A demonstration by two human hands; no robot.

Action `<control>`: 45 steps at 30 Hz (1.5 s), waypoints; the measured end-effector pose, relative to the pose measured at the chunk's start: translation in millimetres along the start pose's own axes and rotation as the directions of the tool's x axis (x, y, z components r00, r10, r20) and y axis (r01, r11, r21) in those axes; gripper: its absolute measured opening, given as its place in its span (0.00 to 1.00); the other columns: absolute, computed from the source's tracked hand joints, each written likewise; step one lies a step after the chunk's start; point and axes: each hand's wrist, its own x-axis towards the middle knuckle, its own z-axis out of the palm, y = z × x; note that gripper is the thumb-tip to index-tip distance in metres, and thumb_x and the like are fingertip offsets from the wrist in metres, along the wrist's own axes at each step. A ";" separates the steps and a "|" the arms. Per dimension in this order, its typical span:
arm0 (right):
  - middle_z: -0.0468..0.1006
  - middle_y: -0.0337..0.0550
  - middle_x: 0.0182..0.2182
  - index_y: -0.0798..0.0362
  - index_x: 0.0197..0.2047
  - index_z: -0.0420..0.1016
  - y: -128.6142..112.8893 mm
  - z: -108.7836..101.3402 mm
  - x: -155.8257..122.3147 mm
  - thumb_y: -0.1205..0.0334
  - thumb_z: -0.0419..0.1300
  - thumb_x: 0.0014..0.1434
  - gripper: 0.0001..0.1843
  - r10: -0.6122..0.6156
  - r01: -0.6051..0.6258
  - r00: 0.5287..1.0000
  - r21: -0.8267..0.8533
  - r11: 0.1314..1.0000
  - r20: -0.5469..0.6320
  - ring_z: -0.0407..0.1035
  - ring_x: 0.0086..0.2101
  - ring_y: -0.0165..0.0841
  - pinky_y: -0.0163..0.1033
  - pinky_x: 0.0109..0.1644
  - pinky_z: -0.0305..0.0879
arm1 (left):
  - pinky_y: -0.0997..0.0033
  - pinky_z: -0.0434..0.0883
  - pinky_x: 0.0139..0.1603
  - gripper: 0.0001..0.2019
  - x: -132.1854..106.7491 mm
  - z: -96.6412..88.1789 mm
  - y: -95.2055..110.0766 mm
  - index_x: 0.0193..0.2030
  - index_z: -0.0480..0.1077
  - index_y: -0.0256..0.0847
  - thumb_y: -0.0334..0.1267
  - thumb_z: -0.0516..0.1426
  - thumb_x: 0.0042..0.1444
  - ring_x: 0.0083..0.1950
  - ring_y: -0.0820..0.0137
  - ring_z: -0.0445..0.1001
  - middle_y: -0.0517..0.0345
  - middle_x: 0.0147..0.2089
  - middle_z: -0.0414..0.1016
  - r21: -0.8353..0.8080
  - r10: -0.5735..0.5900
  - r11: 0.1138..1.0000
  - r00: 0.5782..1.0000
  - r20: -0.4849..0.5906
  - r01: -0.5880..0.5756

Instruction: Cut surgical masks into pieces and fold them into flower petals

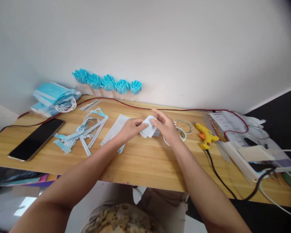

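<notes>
Between my two hands, just above the wooden table, are several pale blue-white fabric squares, slightly fanned out. My left hand pinches them at their left edge with thumb and fingers. On the other side my right hand grips them with the thumb on top and the index finger stretched past them. Left of my left hand lies a flat pale mask fabric sheet. A pair of scissors lies by my right hand, partly covered by it, and a tape roll is near there.
A yellow glue gun and a white power strip with cables are on the right. Cut mask strips, a phone and stacked face masks are leftward. Blue fabric flowers on sticks lean against the wall.
</notes>
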 end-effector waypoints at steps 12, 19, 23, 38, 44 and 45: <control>0.73 0.34 0.24 0.52 0.29 0.73 -8.9 10.9 0.1 0.48 0.70 0.42 0.19 0.174 -0.125 0.971 0.275 0.953 -0.163 0.63 0.26 0.28 0.34 0.31 0.60 | 0.73 0.67 0.30 0.20 2.8 -1.1 -0.5 0.32 0.73 0.34 0.49 0.68 0.39 0.28 0.74 0.69 0.59 0.27 0.73 -0.175 0.030 0.983 0.995 -0.091 -0.045; 0.66 0.32 0.20 0.52 0.26 0.70 -6.0 10.2 0.0 0.44 0.68 0.44 0.20 0.157 -0.134 0.981 0.182 0.974 -0.116 0.57 0.22 0.26 0.33 0.26 0.54 | 0.72 0.67 0.33 0.18 4.9 -4.9 -1.5 0.33 0.76 0.34 0.49 0.66 0.44 0.31 0.72 0.70 0.56 0.30 0.77 -0.170 0.074 0.979 0.976 -0.203 -0.110; 0.70 0.34 0.23 0.52 0.30 0.73 -2.0 4.6 0.6 0.46 0.67 0.47 0.18 0.087 -0.076 0.992 0.119 0.990 -0.088 0.61 0.24 0.28 0.33 0.28 0.57 | 0.71 0.68 0.36 0.18 3.9 -3.9 -0.9 0.33 0.76 0.34 0.49 0.66 0.44 0.33 0.70 0.72 0.55 0.32 0.78 -0.154 0.090 0.981 0.981 -0.172 -0.117; 0.83 0.42 0.32 0.53 0.37 0.83 0.7 2.7 -1.0 0.52 0.62 0.55 0.14 -0.105 0.048 0.950 -0.196 0.979 -0.295 0.73 0.33 0.35 0.37 0.38 0.66 | 0.72 0.62 0.31 0.20 1.5 -4.1 0.1 0.23 0.69 0.36 0.53 0.61 0.51 0.26 0.74 0.64 0.60 0.22 0.68 -0.212 0.079 0.971 0.982 -0.171 -0.115; 0.78 0.37 0.26 0.53 0.32 0.81 -1.7 -4.7 3.8 0.50 0.67 0.50 0.14 -0.022 0.054 0.906 0.066 0.996 -0.422 0.68 0.27 0.30 0.35 0.32 0.63 | 0.70 0.67 0.35 0.19 6.5 -8.9 -6.6 0.26 0.72 0.36 0.53 0.61 0.52 0.32 0.69 0.71 0.55 0.25 0.73 -0.316 0.047 0.941 0.972 -0.230 -0.121; 0.77 0.36 0.25 0.52 0.31 0.80 -3.8 -4.1 3.4 0.50 0.68 0.48 0.14 0.010 0.041 0.921 0.123 0.991 -0.389 0.67 0.27 0.29 0.34 0.31 0.62 | 0.69 0.67 0.35 0.19 7.0 -8.9 -7.3 0.27 0.72 0.36 0.53 0.62 0.51 0.32 0.69 0.72 0.55 0.25 0.73 -0.324 0.039 0.939 0.973 -0.226 -0.112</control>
